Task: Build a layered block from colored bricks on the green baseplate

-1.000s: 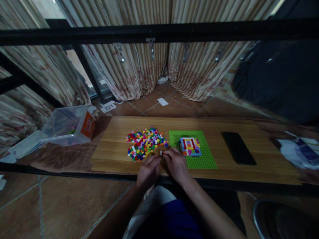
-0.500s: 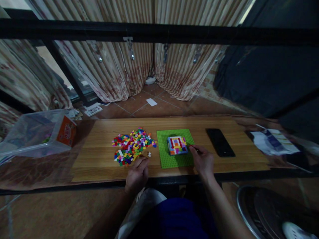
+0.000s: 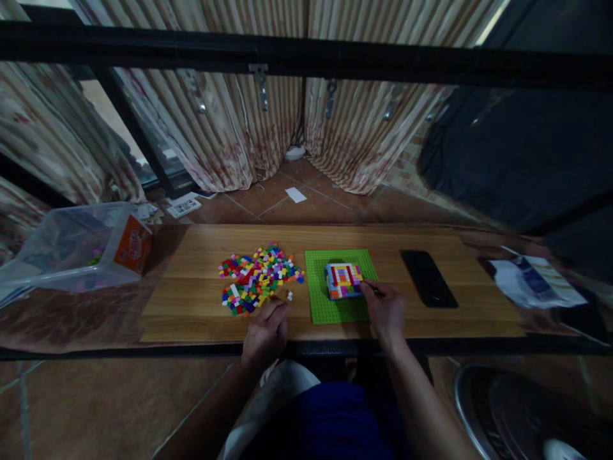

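A heap of small coloured bricks (image 3: 258, 278) lies on the wooden board (image 3: 201, 300). To its right is a green baseplate (image 3: 335, 306) carrying a small multicoloured brick block (image 3: 343, 280). My right hand (image 3: 385, 310) rests at the baseplate's right edge, its fingertips pinched together against the block's right side; what they pinch is too small to make out. My left hand (image 3: 265, 332) lies curled on the board's front edge, just below the heap and beside a loose white brick (image 3: 289, 294).
A black phone (image 3: 428, 277) lies flat to the right of the baseplate. A clear plastic tub with an orange label (image 3: 81, 246) stands at the far left. Papers (image 3: 531, 281) lie at the far right. A black bar (image 3: 306, 57) crosses overhead.
My right hand went from beside the left hand at the heap over to the right side of the brick block. The left hand stayed put. The view shifted.
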`<state>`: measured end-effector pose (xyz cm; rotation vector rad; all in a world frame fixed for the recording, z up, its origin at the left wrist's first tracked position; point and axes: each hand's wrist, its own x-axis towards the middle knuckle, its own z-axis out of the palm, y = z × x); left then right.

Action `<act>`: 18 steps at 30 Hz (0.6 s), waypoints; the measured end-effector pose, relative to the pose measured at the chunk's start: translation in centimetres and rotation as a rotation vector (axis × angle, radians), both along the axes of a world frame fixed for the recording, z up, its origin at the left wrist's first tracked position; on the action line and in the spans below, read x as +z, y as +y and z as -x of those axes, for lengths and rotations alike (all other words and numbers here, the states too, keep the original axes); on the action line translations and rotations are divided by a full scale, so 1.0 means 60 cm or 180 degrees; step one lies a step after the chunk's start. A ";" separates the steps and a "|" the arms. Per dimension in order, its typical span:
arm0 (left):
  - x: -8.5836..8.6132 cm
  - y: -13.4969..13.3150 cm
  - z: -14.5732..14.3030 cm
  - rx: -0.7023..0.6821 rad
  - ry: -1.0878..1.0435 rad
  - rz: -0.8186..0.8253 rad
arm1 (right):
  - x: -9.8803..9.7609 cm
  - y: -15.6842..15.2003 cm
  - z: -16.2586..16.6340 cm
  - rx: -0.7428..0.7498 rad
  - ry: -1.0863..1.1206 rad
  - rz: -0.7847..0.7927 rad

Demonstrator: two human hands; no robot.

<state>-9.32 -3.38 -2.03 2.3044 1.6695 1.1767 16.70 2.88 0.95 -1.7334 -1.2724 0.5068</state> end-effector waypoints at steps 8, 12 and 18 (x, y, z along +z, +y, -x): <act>-0.005 0.000 0.001 -0.0016 0.0061 0.0040 | -0.014 -0.003 -0.002 0.0046 0.0390 0.0044; -0.001 0.000 0.000 -0.0034 0.0037 0.0026 | -0.014 0.001 -0.004 0.0039 0.0511 0.0087; -0.001 0.001 0.001 -0.0072 0.0091 -0.0074 | -0.012 0.009 -0.009 0.0001 0.0727 0.0208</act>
